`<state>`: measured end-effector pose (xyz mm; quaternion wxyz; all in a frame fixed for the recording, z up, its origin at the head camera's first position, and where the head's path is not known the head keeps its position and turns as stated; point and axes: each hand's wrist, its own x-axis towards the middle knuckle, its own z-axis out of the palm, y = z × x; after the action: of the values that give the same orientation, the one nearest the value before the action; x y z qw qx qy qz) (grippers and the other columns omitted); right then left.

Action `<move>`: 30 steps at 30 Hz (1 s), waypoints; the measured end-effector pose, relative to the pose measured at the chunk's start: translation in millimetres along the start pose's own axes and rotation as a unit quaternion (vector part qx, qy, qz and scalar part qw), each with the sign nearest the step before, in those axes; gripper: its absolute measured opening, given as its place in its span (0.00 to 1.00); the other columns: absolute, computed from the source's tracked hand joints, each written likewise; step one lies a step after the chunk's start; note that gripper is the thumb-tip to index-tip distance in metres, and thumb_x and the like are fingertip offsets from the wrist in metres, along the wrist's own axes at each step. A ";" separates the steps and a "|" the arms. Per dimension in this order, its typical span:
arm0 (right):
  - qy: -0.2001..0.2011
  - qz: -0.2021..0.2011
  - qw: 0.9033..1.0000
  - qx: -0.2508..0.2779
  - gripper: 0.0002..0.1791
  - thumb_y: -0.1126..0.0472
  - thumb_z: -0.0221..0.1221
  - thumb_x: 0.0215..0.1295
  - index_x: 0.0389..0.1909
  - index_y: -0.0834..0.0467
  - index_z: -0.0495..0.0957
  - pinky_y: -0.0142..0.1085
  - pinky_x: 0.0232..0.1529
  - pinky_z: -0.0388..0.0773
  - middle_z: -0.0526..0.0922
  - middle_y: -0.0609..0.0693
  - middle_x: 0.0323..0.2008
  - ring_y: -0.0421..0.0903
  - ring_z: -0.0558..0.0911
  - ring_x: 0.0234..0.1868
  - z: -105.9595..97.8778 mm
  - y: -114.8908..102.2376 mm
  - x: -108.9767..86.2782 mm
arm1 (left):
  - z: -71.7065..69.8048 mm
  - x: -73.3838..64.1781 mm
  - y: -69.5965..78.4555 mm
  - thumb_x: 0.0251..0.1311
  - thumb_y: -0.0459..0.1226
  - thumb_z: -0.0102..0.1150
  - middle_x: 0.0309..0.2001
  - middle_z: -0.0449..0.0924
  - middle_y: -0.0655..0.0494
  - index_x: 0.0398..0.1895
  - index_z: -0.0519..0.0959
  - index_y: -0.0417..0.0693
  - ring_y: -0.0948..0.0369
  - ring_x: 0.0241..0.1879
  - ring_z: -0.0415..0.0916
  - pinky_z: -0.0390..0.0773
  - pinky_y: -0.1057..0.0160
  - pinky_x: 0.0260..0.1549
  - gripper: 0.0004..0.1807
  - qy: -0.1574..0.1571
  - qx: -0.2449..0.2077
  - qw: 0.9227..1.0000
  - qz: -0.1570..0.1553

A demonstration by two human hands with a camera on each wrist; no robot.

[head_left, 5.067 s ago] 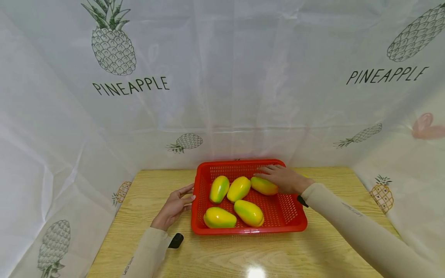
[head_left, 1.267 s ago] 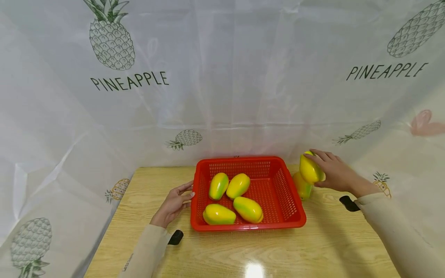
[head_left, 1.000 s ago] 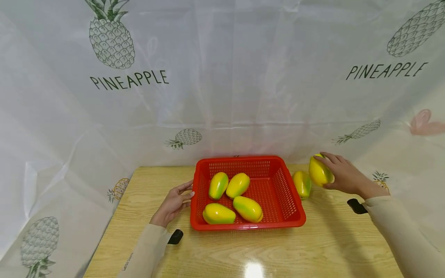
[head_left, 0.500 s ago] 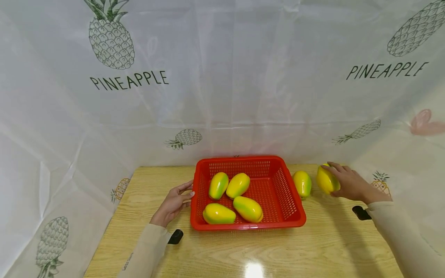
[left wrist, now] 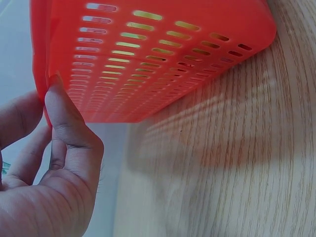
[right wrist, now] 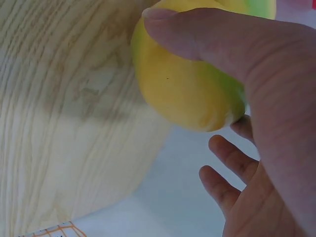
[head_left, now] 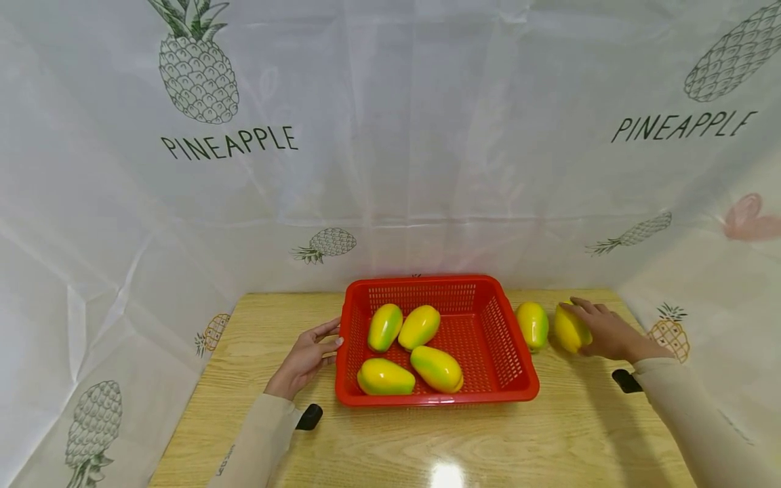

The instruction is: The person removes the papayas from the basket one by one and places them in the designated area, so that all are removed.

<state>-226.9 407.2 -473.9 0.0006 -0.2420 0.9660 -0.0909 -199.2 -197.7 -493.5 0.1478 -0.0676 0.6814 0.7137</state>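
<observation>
A red plastic basket (head_left: 436, 398) stands on the table, with several yellow-green mangoes inside, one of them a mango (head_left: 383, 377) at the front left. My left hand (head_left: 305, 359) pinches the basket's left rim; in the left wrist view, thumb and fingers lie on either side of that rim. Right of the basket, my right hand (head_left: 610, 332) holds another mango (head_left: 570, 330) low at the tabletop. In the right wrist view its thumb lies across this mango (right wrist: 182, 89), while some fingers are spread off it. A further mango (head_left: 533, 327) lies between it and the basket.
The wooden table (head_left: 390, 440) ends at a white pineapple-print sheet (head_left: 415, 169) that hangs behind and at both sides. The basket's right wall stands close beside the nearest loose mango.
My right hand has taken a mango from the basket's back right, carried it right past the rim and lowered it beside the other loose mango. My left hand has stayed at the rim.
</observation>
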 end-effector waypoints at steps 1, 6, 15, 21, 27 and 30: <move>0.000 0.000 1.000 0.000 0.51 0.65 0.83 0.43 0.69 0.69 0.67 0.76 0.55 0.71 0.65 0.77 0.68 0.81 0.71 0.60 1.3 0.1 0.2 | 0.0 0.0 -0.2 0.76 0.24 0.54 0.69 0.67 0.40 0.80 0.67 0.42 0.61 0.43 0.80 0.83 0.66 0.38 0.31 0.000 0.001 1.000 0.001; -0.005 -0.004 1.000 -0.005 0.51 0.66 0.83 0.43 0.68 0.71 0.68 0.75 0.54 0.73 0.64 0.77 0.68 0.81 0.72 0.58 6.2 0.7 0.5 | 0.7 -1.2 0.0 0.76 0.25 0.54 0.69 0.68 0.41 0.80 0.67 0.43 0.62 0.43 0.80 0.83 0.66 0.38 0.31 0.001 -0.002 1.000 -0.001; -0.005 -0.013 1.000 0.001 0.51 0.67 0.83 0.41 0.67 0.71 0.68 0.75 0.52 0.74 0.65 0.79 0.67 0.82 0.72 0.58 12.3 3.4 2.1 | 1.4 -3.1 0.2 0.76 0.25 0.55 0.68 0.68 0.40 0.80 0.66 0.42 0.61 0.43 0.81 0.84 0.65 0.38 0.31 0.002 -0.004 1.000 0.003; -0.002 -0.020 1.000 -0.003 0.49 0.66 0.83 0.42 0.66 0.71 0.68 0.73 0.52 0.76 0.66 0.79 0.66 0.82 0.72 0.59 14.4 4.7 3.8 | 0.9 -3.3 1.7 0.77 0.25 0.54 0.70 0.67 0.41 0.81 0.65 0.44 0.62 0.44 0.81 0.83 0.66 0.39 0.32 -0.003 -0.001 1.000 0.001; -0.026 -0.005 1.000 0.009 0.51 0.66 0.84 0.42 0.68 0.70 0.66 0.75 0.54 0.74 0.64 0.79 0.68 0.83 0.70 0.62 9.5 -0.3 5.4 | 0.6 -2.6 1.5 0.77 0.26 0.54 0.69 0.67 0.41 0.81 0.65 0.44 0.62 0.44 0.81 0.83 0.66 0.39 0.31 -0.004 0.000 1.000 0.003; -0.041 0.001 0.999 0.010 0.53 0.66 0.84 0.42 0.69 0.70 0.64 0.75 0.55 0.73 0.62 0.79 0.69 0.84 0.68 0.63 7.5 -2.3 6.1 | 0.9 -2.6 1.7 0.76 0.26 0.54 0.69 0.68 0.41 0.81 0.66 0.43 0.62 0.43 0.81 0.83 0.65 0.39 0.31 -0.004 -0.004 1.000 0.004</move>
<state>-230.8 401.0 -480.7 0.0425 -0.2445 0.9644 -0.0908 -197.2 -197.2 -491.0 0.1476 -0.0627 0.6784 0.7170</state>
